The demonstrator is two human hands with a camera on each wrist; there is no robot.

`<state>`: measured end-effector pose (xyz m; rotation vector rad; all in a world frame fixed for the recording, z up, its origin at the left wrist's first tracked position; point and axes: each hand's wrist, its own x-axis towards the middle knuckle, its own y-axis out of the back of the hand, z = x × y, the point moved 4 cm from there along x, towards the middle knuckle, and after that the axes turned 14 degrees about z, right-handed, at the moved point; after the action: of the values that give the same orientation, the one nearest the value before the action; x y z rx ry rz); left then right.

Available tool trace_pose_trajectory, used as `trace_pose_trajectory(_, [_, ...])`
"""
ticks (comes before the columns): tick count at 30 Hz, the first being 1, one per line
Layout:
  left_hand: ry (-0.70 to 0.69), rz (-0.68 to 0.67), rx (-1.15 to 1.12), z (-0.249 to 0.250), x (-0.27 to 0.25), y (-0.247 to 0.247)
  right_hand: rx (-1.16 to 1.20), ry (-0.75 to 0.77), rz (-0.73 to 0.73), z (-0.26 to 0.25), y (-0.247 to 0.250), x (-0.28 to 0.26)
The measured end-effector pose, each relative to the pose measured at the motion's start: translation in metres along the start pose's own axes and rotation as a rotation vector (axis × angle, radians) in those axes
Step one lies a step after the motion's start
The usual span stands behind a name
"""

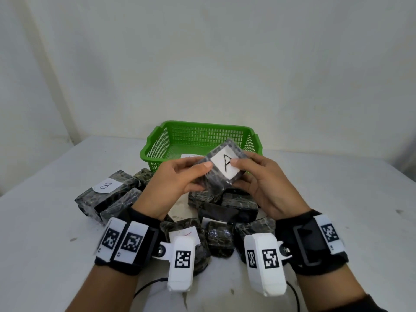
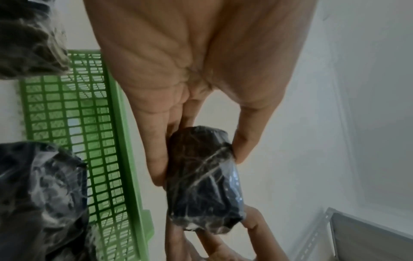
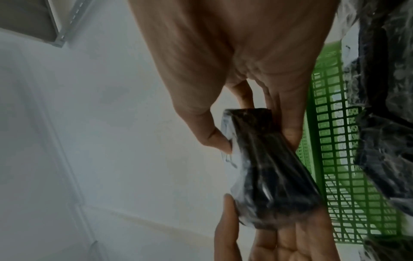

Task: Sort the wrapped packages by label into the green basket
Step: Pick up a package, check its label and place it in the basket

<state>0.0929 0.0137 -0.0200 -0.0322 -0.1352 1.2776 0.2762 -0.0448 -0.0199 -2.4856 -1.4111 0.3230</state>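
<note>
Two hands share one wrapped package [image 1: 221, 171], its white label [image 1: 225, 165] marked "A" turned face-up. The slick film could slide out of the pinch if either thumb eases before the other hand takes the load, dropping it onto the loose packages [image 1: 227, 212] below instead of into the green basket [image 1: 155, 144] just beyond the fingertips. The left hand [image 1: 174, 181] clamps one edge between thumb and fingers; the right hand [image 1: 258, 179] clamps the opposite edge, so the package sits between them, lifted clear of the table [image 1: 45, 233].
</note>
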Motion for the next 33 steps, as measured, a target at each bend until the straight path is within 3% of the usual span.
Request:
trace_pose_trajectory(4, [-0.01,-0.025,0.111,0.016,0.006,0.006,-0.166,-0.054,-0.113,-0.011,-0.004,0.004])
trace_pose_trajectory(8, [0.005,-0.105,0.19,0.037,0.031,0.007,-0.318,-0.014,-0.158,-0.029,-0.014,0.017])
trace_pose_trajectory(14, [0.078,-0.161,0.202,0.059,0.101,0.008,-0.262,-0.066,-0.09,-0.042,-0.043,0.068])
trace_pose_trajectory(16, [0.067,-0.069,0.308,0.062,0.132,0.017,-0.274,-0.08,-0.048,-0.041,-0.054,0.089])
trace_pose_trajectory(20, [0.071,0.245,0.704,0.06,0.198,0.044,-0.346,-0.097,0.002,-0.034,-0.077,0.136])
trace_pose_trajectory(22, [0.115,0.277,0.859,0.056,0.219,0.047,-0.394,-0.119,0.014,-0.027,-0.089,0.16])
trace_pose_trajectory(28, [0.111,0.079,1.277,0.028,0.271,0.047,-0.584,-0.166,-0.009,0.028,-0.105,0.264])
trace_pose_trajectory(33, [0.065,-0.195,1.648,0.003,0.293,0.057,-0.655,-0.255,0.034,0.039,-0.122,0.256])
